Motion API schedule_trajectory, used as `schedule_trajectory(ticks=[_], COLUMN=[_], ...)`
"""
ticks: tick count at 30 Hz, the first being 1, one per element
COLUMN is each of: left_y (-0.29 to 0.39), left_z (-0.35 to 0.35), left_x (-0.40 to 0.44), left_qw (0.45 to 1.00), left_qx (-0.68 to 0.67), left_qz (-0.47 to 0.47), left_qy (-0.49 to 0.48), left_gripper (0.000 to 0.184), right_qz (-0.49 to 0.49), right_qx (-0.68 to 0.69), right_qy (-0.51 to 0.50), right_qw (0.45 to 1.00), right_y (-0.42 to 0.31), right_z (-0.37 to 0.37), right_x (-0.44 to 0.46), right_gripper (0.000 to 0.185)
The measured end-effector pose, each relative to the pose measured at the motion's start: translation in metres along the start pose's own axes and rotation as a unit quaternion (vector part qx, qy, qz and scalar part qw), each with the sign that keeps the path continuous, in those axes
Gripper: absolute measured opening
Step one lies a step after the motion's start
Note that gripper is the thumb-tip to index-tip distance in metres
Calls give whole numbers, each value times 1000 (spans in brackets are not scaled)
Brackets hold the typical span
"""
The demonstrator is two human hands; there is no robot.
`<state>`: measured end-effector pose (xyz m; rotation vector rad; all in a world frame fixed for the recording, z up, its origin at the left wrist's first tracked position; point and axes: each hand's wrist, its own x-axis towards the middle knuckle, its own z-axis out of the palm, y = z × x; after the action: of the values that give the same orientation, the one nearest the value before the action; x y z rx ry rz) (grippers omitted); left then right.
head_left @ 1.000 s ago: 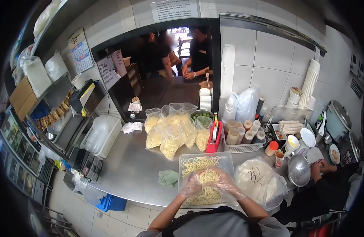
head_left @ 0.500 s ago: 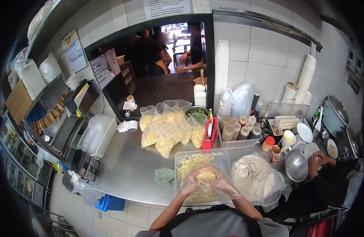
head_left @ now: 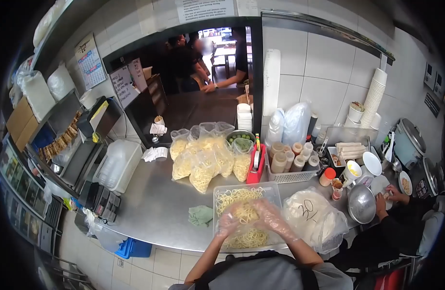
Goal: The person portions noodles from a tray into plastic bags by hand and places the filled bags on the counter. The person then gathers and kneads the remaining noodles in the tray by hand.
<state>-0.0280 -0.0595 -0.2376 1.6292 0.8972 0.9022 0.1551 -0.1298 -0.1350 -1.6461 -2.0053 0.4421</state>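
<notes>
A clear plastic tub (head_left: pixel 275 193) of yellow noodles (head_left: pixel 249 240) stands at the counter's front edge. My left hand (head_left: pixel 228 222), in a clear plastic glove, curls around one side of a clump of noodles above the tub. From the other side my right hand (head_left: pixel 269 216), gloved the same way, cups the same clump. Some fingertips are hidden by the noodles and the glove glare. A green cloth (head_left: pixel 200 215) lies left of the tub. To the right is a plastic bag (head_left: pixel 311 212) marked "30".
Filled noodle bags (head_left: pixel 202 169) are piled behind the tub, beside a red tape dispenser (head_left: pixel 255 166) and a basket (head_left: pixel 292 176) of squeeze bottles. A metal bowl (head_left: pixel 362 203) sits at right, near a co-worker's hands (head_left: pixel 389 200). A white crate (head_left: pixel 118 166) stands at left.
My hands have moved slightly apart around the noodle clump, which looks looser and more spread. The co-worker's hands have shifted slightly, and people beyond the window have moved.
</notes>
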Motion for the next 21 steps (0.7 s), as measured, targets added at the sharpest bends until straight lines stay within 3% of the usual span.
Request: schedule_trajectory(ticks=[2,4,6,8,9,11,13,15,17,18,19,20,21], left_y=[23,20,40,48,48,-23,-36,-3,-12,-18,22,-7,-48], left_z=[5,-6,-14,-5,-1,17,21,15,-8,-16,-15,-19,-23], left_x=[-6,-5,-8,-8,-12,-3,2,9,17,24,17,20,21], left_qw=[979,992,993,959,928,869,896,971,988,993,991,994,996], left_qx=[-202,-89,100,281,372,491,444,210,119,74,-36,-36,-35], left_qz=[14,50,47,5,-8,60,25,-115,-96,-84,-127,-102,-70], left_qy=[-18,-71,-40,-27,-20,-26,-16,10,-23,-41,-10,17,44], left_gripper=[83,99,105,112,115,110,102,89,81,76,65,64,63], right_qz=[-34,-149,-70,-126,-65,33,37,37,26,1,-23,-50,-39], right_qx=[-16,-79,2,180,233,325,325,313,288,236,184,129,212], right_qy=[-36,-13,-23,67,31,-31,10,48,94,66,39,16,-33], right_qw=[999,986,997,973,970,945,945,948,953,970,982,990,976], right_y=[8,75,85,117,105,57,45,46,52,52,37,31,43], right_z=[27,84,81,87,70,15,9,14,16,8,-14,-29,-30], right_x=[1,3,13,19,17,27,29,27,32,29,22,19,19], right_gripper=[58,61,61,60,59,57,59,60,61,61,61,62,63])
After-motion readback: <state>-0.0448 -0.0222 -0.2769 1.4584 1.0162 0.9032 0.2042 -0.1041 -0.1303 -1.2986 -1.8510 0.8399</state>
